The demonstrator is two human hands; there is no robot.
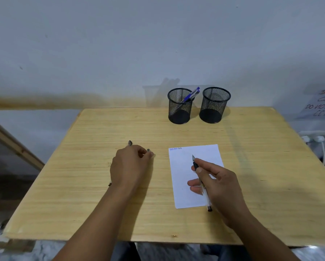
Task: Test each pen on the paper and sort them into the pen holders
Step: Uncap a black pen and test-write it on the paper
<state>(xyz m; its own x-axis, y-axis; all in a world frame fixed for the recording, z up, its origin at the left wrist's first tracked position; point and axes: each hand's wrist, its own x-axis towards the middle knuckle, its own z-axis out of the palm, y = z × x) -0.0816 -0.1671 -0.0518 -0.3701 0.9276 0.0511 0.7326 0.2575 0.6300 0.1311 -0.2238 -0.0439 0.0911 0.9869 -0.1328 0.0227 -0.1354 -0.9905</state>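
Note:
My right hand [217, 185] grips a black-tipped clear pen [200, 178], its uncapped tip raised just over the white paper [186, 176]. Small blue scribbles mark the paper's top left corner. My left hand [131, 164] rests on the wooden table [101, 132] to the paper's left, covering loose pens [130, 142] whose ends poke out beyond the fingers; its fingertips pinch a small dark pen cap [148, 150]. At the back stand two black mesh pen holders: the left holder [180, 106] has blue pens [191, 94] leaning in it, and the right holder [214, 104] looks empty.
The table stands against a grey-white wall. A handwritten paper sign [322, 104] hangs at the right, with a white power strip and cable [317, 138] beside the table's right edge. A wooden frame [14, 146] leans at the left.

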